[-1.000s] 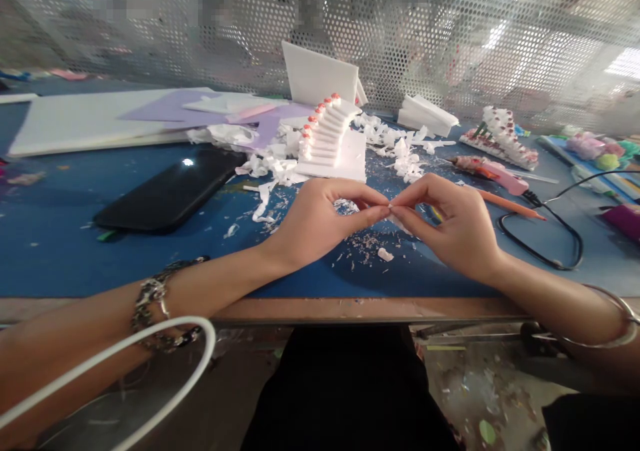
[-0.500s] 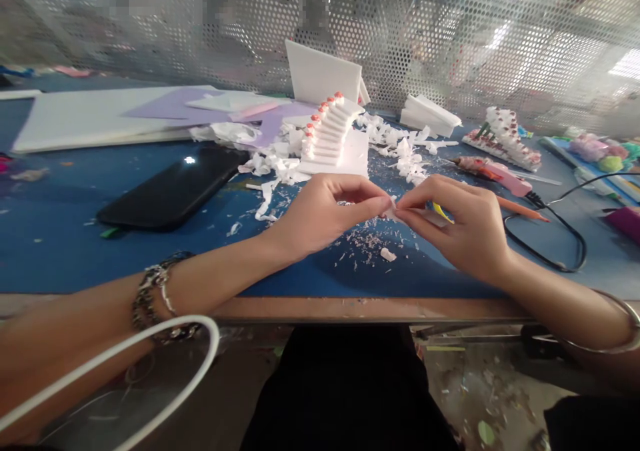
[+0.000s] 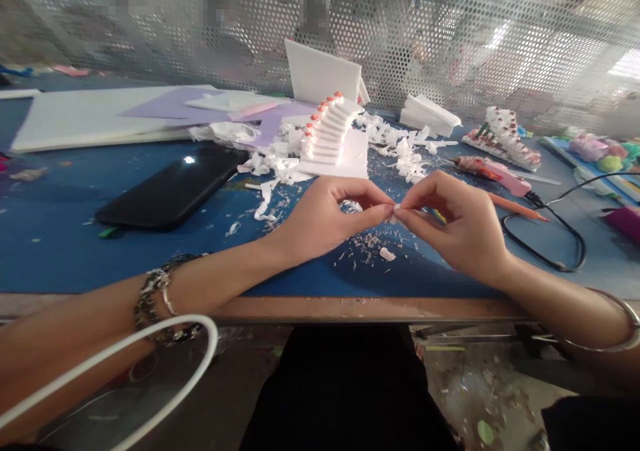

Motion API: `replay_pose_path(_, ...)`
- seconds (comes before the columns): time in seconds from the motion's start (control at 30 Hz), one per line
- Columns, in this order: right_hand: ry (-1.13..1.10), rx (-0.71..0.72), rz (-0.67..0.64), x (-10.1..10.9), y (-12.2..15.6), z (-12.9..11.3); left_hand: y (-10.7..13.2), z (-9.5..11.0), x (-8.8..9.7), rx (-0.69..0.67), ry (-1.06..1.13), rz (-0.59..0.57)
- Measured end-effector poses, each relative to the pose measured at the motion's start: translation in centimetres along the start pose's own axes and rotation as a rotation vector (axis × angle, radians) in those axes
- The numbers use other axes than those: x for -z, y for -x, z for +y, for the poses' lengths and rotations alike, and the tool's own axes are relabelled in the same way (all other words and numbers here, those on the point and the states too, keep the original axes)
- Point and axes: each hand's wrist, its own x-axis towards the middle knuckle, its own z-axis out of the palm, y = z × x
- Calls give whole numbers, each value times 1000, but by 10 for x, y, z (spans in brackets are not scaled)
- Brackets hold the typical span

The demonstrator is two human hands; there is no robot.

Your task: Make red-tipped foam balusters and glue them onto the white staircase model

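Head camera: The person's left hand [image 3: 325,214] and right hand [image 3: 460,228] meet fingertip to fingertip just above the blue bench [image 3: 60,238]. Both are closed in a pinch on one tiny white scrap [image 3: 395,210], which sits between thumbs and forefingers, held clear of the surface. White shavings [image 3: 367,244] litter the bench directly below, at 6 o'clock from the scrap. A white foam staircase model [image 3: 333,138], its rail dotted with red beads, stands at 12 o'clock from the left hand, ringed by torn paper. A black phone [image 3: 173,191] lies flat at 9 o'clock, well apart. At 1 o'clock from the right hand rests a pink glue gun [image 3: 493,170], with an orange pencil [image 3: 517,208] just beside it and a looped black cable [image 3: 560,238] at 3 o'clock. A perforated metal screen [image 3: 450,38] closes the bench's far edge.
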Motion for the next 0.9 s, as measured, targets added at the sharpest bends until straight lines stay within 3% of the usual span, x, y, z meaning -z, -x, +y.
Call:
replay_pose_path(0.23,-164,-34,16,-2,1,0,1,2,-1,-42,29,30)
replay_pose_path(0.5,-211,-52,16,-2,0,-1,0,0,0,37,122,44)
replay_pose_path(0.7,-120,25,40,-2,0,0,-1,-2,0,81,99,30)
replay_pose_path(0.9,-8,202,-79,7,-3,0,-2,0,1,124,180,-58)
